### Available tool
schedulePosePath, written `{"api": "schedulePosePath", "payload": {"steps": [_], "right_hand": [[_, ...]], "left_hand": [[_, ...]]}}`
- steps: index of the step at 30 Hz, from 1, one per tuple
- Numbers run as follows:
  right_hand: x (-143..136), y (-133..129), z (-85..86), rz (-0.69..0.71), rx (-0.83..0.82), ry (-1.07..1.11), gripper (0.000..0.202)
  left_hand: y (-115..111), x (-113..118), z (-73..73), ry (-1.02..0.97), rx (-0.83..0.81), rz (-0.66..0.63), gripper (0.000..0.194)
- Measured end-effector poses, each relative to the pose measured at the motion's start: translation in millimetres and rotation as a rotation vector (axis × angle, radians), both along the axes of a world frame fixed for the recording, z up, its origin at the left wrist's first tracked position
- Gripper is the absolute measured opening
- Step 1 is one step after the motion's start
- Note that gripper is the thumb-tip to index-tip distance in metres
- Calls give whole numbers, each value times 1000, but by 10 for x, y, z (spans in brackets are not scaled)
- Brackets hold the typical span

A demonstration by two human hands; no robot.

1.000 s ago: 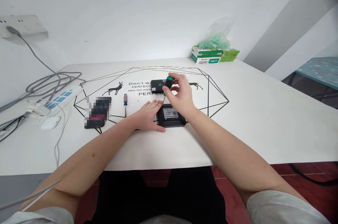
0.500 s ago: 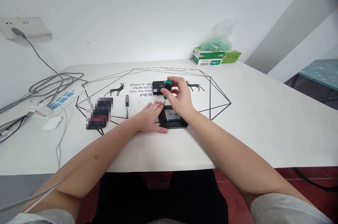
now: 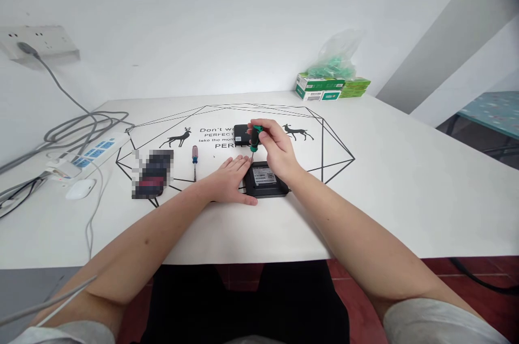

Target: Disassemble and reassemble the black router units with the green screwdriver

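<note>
My right hand [image 3: 278, 150] grips a green and black screwdriver [image 3: 255, 139], held nearly upright. Its thin shaft points down at the upper left corner of a black box-shaped device [image 3: 265, 191] with a white label. Along the device's left edge, my left hand [image 3: 232, 180] lies flat with its fingers stretched out, touching the side. Behind the screwdriver sits a second black piece [image 3: 240, 133], partly covered by my right hand. Another screwdriver [image 3: 195, 156], with a clear reddish and blue handle, lies to the left of my left hand.
A blurred-out dark object [image 3: 153, 175] lies on the left of the white table [image 3: 389, 198]. Further left are a power strip [image 3: 99, 150], coiled grey cables [image 3: 67, 130] and a white rounded case [image 3: 81, 189]. Green and white boxes [image 3: 320, 87] with a plastic bag [image 3: 334, 60] stand against the wall.
My right hand's fingers have shifted round the screwdriver handle, and the handle leans a little differently. My left hand and the device stay in place.
</note>
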State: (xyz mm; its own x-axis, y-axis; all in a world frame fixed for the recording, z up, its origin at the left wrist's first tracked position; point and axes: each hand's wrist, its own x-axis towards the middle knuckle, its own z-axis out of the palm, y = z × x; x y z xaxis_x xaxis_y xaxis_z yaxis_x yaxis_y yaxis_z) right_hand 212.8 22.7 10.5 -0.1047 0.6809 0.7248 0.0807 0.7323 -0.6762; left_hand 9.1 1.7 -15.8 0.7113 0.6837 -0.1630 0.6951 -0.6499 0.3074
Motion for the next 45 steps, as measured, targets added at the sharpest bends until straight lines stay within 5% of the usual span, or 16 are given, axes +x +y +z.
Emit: {"api": "schedulePosePath", "payload": {"steps": [6, 14, 21, 29, 36, 45], "right_hand": [[-16, -52, 55, -311, 79, -94, 32], [-37, -49, -42, -167, 41, 13, 35], [1, -49, 36, -366, 123, -89, 30], [-22, -81, 2, -214, 36, 7, 37], [-7, -52, 36, -357, 96, -87, 33], [-2, -86, 12, -246, 78, -68, 32]], "left_hand": [[15, -1, -19, -13, 16, -4, 144], [-15, 22, 26, 14, 10, 6, 144], [-29, 24, 60, 33, -9, 19, 147], [11, -14, 28, 10, -13, -5, 145], [14, -18, 19, 1, -15, 5, 145], [13, -13, 8, -3, -5, -13, 143]]}}
